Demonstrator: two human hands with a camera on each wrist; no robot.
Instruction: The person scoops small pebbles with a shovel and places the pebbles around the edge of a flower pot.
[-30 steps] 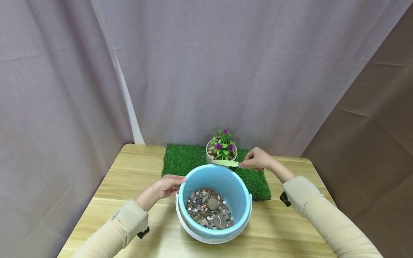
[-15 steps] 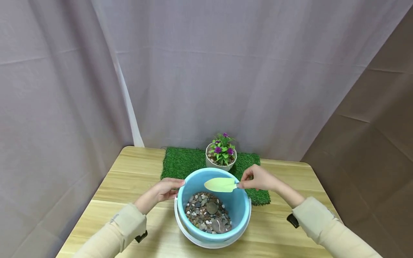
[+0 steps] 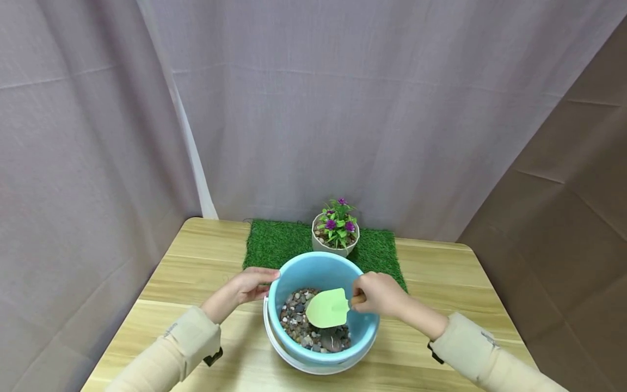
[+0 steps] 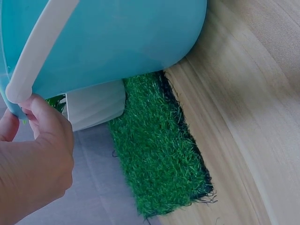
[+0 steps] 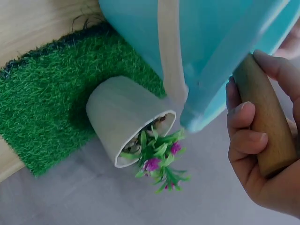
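Note:
A light blue bucket (image 3: 313, 260) with a white handle (image 4: 40, 47) stands on the table. Pebbles (image 3: 296, 318) cover its bottom, among them a larger grey stone (image 3: 332, 342). My left hand (image 3: 251, 284) pinches the bucket's rim on the left, thumb and fingers on either side of it, as the left wrist view shows. Over the bucket's right rim, my right hand (image 3: 379, 294) grips the wooden handle (image 5: 267, 117) of a trowel. The trowel's pale green blade (image 3: 328, 308) is inside the bucket above the pebbles, hiding some of them.
Behind the bucket, a white pot (image 3: 335, 249) holds a plant (image 3: 338, 224) with purple flowers and small stones. It stands on a green artificial grass mat (image 3: 274, 242). The wooden table (image 3: 196, 267) ends at a grey curtain (image 3: 313, 136) at the back.
My right hand has brought the trowel from beside the flowerpot down into the bucket, its blade turning from edge-on to flat-on. The left hand keeps its place on the rim.

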